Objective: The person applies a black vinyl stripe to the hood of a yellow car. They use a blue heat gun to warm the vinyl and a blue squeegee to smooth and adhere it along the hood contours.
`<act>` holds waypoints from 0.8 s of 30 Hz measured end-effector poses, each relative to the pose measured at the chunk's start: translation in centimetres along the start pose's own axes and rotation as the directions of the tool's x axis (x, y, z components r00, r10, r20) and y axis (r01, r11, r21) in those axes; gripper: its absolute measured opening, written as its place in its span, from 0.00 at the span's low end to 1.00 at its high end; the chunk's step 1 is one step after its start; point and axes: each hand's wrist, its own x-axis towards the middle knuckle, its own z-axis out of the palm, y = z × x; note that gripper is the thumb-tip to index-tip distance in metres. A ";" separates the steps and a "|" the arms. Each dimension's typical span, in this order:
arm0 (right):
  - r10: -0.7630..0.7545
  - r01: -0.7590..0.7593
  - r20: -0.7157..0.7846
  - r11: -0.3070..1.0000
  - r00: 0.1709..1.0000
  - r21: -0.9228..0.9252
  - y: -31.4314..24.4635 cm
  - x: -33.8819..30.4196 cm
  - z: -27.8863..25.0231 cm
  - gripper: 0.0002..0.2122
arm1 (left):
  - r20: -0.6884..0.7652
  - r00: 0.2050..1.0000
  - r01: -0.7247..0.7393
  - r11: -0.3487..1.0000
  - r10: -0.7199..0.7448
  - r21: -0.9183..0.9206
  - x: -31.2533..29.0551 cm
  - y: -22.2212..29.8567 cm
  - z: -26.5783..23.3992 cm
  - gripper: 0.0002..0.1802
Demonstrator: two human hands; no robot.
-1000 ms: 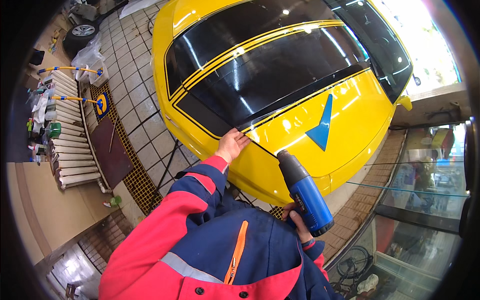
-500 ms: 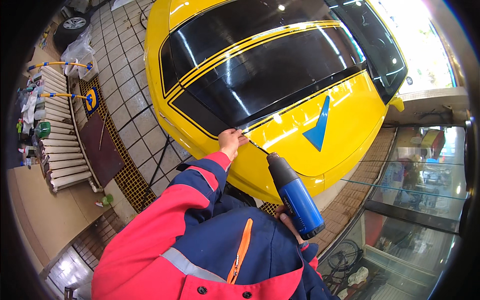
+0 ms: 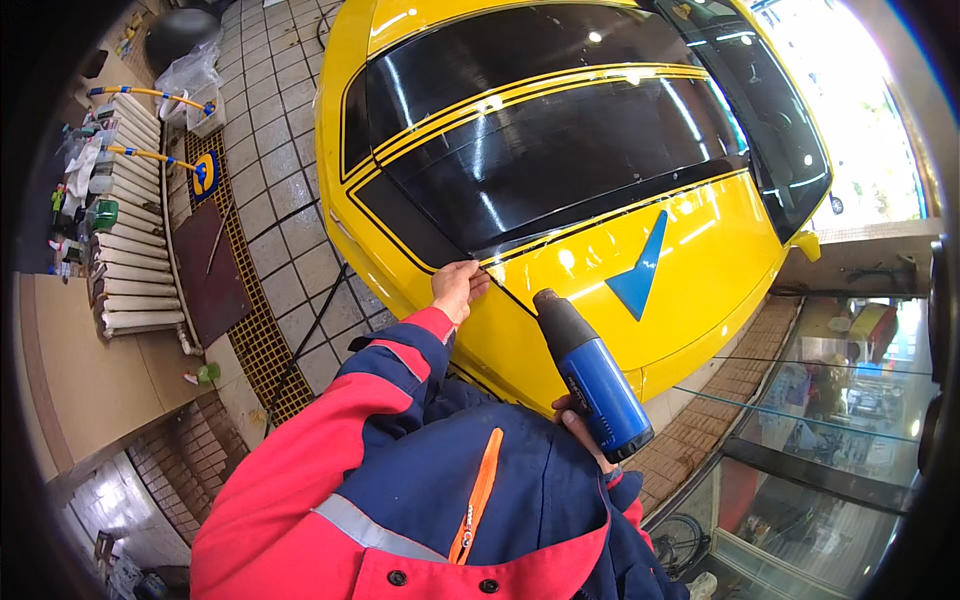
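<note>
A heat gun [image 3: 600,385] with a blue body and a black nozzle is gripped by my right hand [image 3: 582,428], largely hidden behind it. Its nozzle points up and left over the hood [image 3: 590,255] of a yellow car. My left hand [image 3: 458,288] rests at the hood's front edge, fingers pinched beside the corner of a wide black stripe [image 3: 560,150]. From those fingertips a thin black line [image 3: 512,293] runs toward the nozzle; what the fingers pinch is too small to tell. A blue angular decal [image 3: 638,275] lies on the hood to the right.
On the left stand a white radiator [image 3: 135,255] and a cluttered ledge. Yellow floor grating [image 3: 262,350] and pale tiles [image 3: 285,165] lie between it and the car. A clear plastic box [image 3: 205,115] is at the far left. Glass panels [image 3: 830,400] line the right side.
The view has shifted, so the car sits slightly lower and farther right. The nozzle stays near the hood edge, and both hands keep nearly the same pose.
</note>
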 end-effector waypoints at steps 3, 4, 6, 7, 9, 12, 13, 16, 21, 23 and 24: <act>0.024 -0.024 -0.006 0.999 1.000 -0.031 -0.3 0.1 0.1 0.15 | -0.011 1.000 -0.016 1.000 0.016 0.023 -0.6 0.3 -0.1 0.08; 0.026 -0.026 -0.016 1.000 1.000 -0.014 -0.2 0.1 0.2 0.15 | -0.011 1.000 -0.021 1.000 0.021 0.018 -0.6 0.3 -0.1 0.08; 0.030 -0.030 -0.016 1.000 0.999 -0.005 0.1 0.6 0.3 0.14 | -0.008 1.000 -0.028 0.999 0.028 0.018 -0.5 0.3 -0.2 0.07; 0.032 -0.032 -0.008 0.999 0.999 -0.012 0.3 1.1 0.3 0.14 | -0.005 1.000 -0.029 0.999 0.030 0.025 -0.4 0.3 -0.3 0.08; 0.044 -0.043 0.023 0.997 0.999 -0.062 0.6 2.3 0.5 0.14 | 0.003 1.000 -0.029 0.999 0.029 0.040 -0.2 0.1 -0.4 0.09; 0.037 -0.014 0.114 0.981 0.993 -0.193 0.6 4.7 1.0 0.17 | 0.005 0.999 -0.044 0.999 0.044 0.001 0.1 -0.3 -0.4 0.09; 0.038 -0.011 0.111 0.972 0.993 -0.234 0.5 5.4 1.5 0.17 | 0.001 0.999 -0.054 0.999 0.054 -0.007 0.2 -0.4 -0.4 0.09; 0.026 0.009 0.099 0.943 0.995 -0.332 0.1 7.1 3.4 0.15 | -0.046 0.998 -0.049 0.999 0.049 0.006 0.3 -0.7 -0.3 0.08; 0.028 -0.022 0.016 0.944 0.999 -0.328 -0.9 8.6 6.2 0.15 | -0.036 0.997 -0.066 0.998 0.066 0.017 0.5 -0.9 -0.5 0.07; 0.018 -0.027 -0.025 0.901 1.000 -0.433 -0.9 8.9 6.9 0.14 | -0.012 0.997 -0.075 0.997 0.075 0.013 0.5 -1.0 -0.7 0.08; 0.020 -0.018 0.001 0.901 1.000 -0.434 -1.0 9.1 7.0 0.14 | 0.000 0.997 -0.079 0.997 0.079 0.013 0.6 -1.1 -0.8 0.08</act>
